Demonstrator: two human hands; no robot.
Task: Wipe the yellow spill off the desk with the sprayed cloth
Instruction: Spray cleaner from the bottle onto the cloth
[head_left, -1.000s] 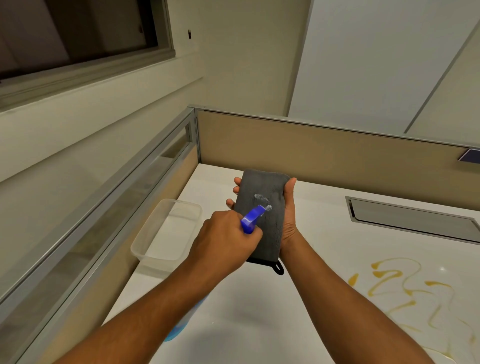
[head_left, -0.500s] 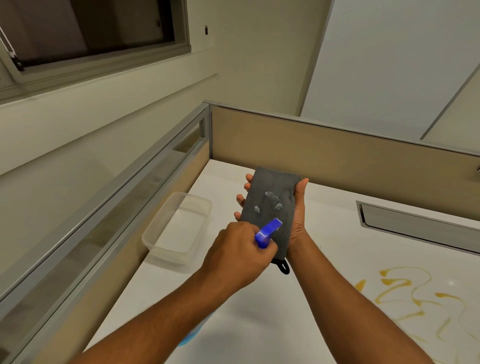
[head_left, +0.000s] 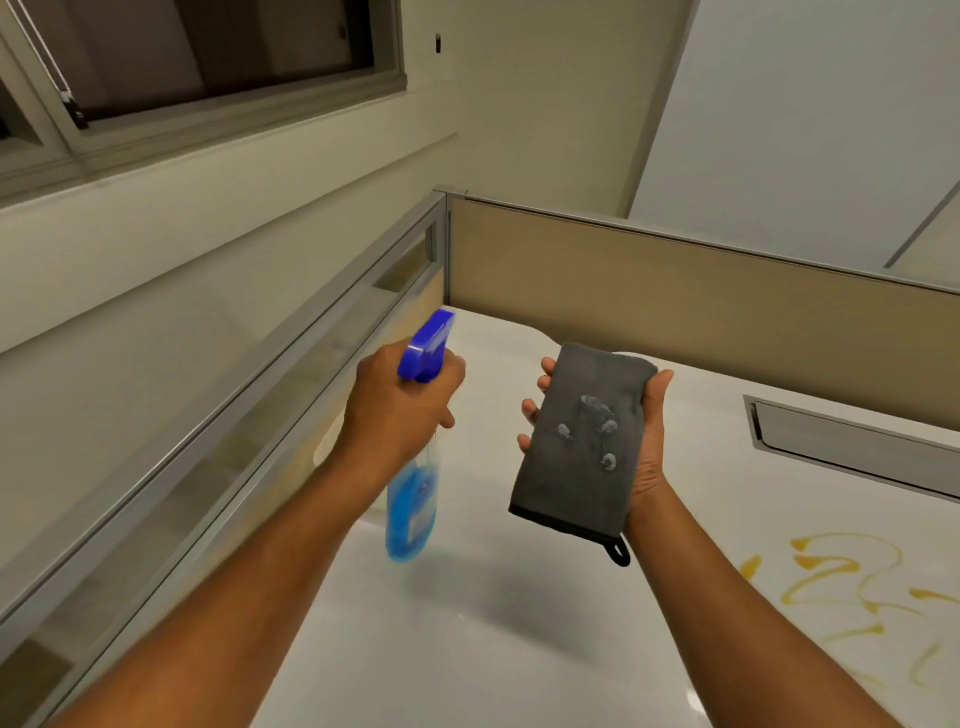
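My right hand (head_left: 647, 441) holds a folded grey cloth (head_left: 576, 441) upright above the white desk (head_left: 493, 649), thumb on its right edge and fingertips showing at its left. Several foamy wet spots sit on the cloth's face, and a black loop hangs from its lower corner. My left hand (head_left: 400, 410) grips a spray bottle (head_left: 415, 499) with a blue trigger head and blue liquid, held off to the left of the cloth. The yellow spill (head_left: 852, 587) squiggles across the desk at the lower right, untouched.
A beige partition (head_left: 675, 275) walls the desk's far side and a glass-and-metal partition (head_left: 249, 415) runs along the left. A metal cable tray lid (head_left: 852, 447) is set in the desk at the right. A window (head_left: 208, 52) is up on the left.
My left hand has swung the spray bottle away from the cloth to the left. More wet spots show on the cloth. The clear container at the left is now hidden behind my left arm.
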